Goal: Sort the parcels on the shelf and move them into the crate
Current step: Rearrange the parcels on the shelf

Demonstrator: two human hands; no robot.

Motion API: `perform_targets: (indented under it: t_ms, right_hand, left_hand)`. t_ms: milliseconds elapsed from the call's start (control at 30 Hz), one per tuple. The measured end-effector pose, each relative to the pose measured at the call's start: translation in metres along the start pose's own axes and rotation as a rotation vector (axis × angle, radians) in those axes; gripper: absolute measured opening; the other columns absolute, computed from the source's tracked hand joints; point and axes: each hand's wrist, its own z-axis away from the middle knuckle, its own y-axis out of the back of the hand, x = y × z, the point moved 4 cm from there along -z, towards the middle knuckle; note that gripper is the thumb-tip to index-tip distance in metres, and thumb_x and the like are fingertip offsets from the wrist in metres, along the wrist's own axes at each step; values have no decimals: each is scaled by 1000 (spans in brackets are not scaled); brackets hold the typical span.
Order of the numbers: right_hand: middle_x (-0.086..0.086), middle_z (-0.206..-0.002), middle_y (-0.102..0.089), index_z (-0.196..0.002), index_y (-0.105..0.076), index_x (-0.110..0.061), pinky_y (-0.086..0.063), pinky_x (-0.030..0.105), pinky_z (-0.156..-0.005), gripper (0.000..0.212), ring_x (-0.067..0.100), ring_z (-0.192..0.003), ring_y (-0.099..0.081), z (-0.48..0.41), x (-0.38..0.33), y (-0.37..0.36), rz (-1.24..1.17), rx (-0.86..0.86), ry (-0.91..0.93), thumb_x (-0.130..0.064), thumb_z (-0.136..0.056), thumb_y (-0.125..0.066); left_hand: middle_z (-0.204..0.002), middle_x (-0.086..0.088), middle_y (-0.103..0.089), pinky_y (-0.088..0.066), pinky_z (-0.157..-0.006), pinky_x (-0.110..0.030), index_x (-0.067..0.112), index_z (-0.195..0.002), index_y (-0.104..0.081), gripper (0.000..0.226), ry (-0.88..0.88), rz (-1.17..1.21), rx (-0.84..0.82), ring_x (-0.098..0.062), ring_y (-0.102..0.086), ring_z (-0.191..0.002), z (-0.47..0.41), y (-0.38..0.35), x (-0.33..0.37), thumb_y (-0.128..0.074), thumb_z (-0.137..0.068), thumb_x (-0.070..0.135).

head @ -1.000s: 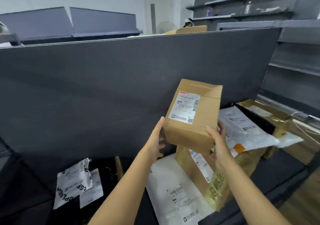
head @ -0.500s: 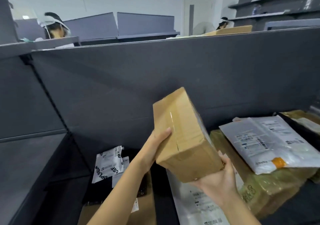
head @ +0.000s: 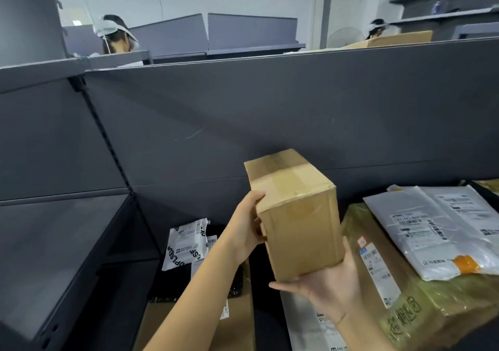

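Observation:
I hold a taped brown cardboard box [head: 297, 215] in the air in front of the dark shelf back panel [head: 243, 124]. My left hand [head: 247, 229] grips its left side, thumb over the upper edge. My right hand [head: 329, 288] cups its lower end from underneath, fingers curled round the bottom. The box's label faces away and is hidden. Below on the right lie a large tape-wrapped brown parcel [head: 399, 291] and a grey mailer bag [head: 442, 229] on top of it. No crate is in view.
A white printed bag [head: 186, 242] lies on a dark parcel at lower left, with a flat brown box [head: 235, 329] below it. Another grey mailer [head: 310, 329] lies under my right wrist. A bare dark shelf board [head: 54, 242] runs on the left. Two people stand behind the partition.
The box has been turned so its label no longer shows and a taped face is up. It moved left, away from the parcel pile. My view swung left too.

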Motion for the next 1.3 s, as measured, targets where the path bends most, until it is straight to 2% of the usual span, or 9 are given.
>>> perform_targets:
  t_ms: [133,233,367,567,700,867,1000,1167,1300]
  right_hand:
    - [24,-136,-52,-129,-60,-17,-27,71,-101,73,49,-126,-45,11,-19,-11,101,34,128,-67,-79,-46]
    - [21,-123,-63,-111,-71,-11,-38,65,-99,63,39,-115,-59,23,-41,-14,374,106,328,-53,-63,-73]
    - [23,-124,-61,-128,-55,-3,-49,50,-91,97,39,-117,-57,27,-57,0,758,170,387,-59,-54,-80]
    - [19,-123,-62,-135,-46,-1,-45,42,-96,102,34,-117,-57,26,-60,11,965,191,484,-66,-60,-71]
    - [10,-128,-62,-141,-38,-16,-45,40,-95,99,27,-118,-58,21,-54,12,932,181,436,-65,-61,-73]
    - [13,-130,-60,-137,-47,-19,-41,56,-102,99,31,-123,-55,8,-34,10,777,124,206,-72,-58,-71]
    - [13,-130,-61,-143,-36,-15,-54,39,-84,84,30,-122,-55,-21,-6,10,667,193,89,-54,-73,-63]
    - [7,-132,-60,-141,-40,-22,-46,44,-99,111,25,-124,-55,-59,42,-7,700,113,-83,-60,-47,-85]
    - [-1,-126,-65,-130,-49,-31,-42,41,-103,60,20,-120,-57,-76,77,-25,775,51,-207,-59,-78,-60]
  left_hand:
    - [-79,-5,-64,-43,-58,-28,9,-94,-59,26,19,125,-24,-19,-57,-64,4,15,-10,-39,-86,24]
    - [-86,-6,-55,-42,-62,-32,11,-93,-52,27,24,44,41,-20,-53,-69,0,27,-23,-49,-67,20]
    - [-106,-2,-70,-49,-89,-42,24,-104,-71,40,-15,-27,6,-23,-65,-99,-1,27,-33,-52,-87,54]
    - [-134,0,-60,-38,-109,-49,29,-142,-41,91,57,-122,-165,-22,-56,-124,-2,16,-42,-67,-66,71]
    - [-124,4,-66,-44,-105,-43,30,-142,-32,93,25,-108,-102,-19,-64,-114,0,20,-45,-75,-62,52]
    - [-123,-2,-67,-52,-92,-35,25,-137,-44,66,35,-21,-13,-22,-65,-112,11,44,-40,-65,-76,38]
    - [-123,-5,-67,-48,-99,-39,21,-134,-50,67,74,-27,77,-25,-64,-114,29,81,-35,-69,-73,39]
    - [-112,-7,-72,-47,-99,-41,19,-121,-62,37,85,22,287,-26,-67,-106,65,133,-28,-56,-88,35]
    - [-107,-10,-73,-52,-82,-36,15,-115,-64,30,70,65,395,-23,-72,-91,87,163,-21,-49,-94,31]
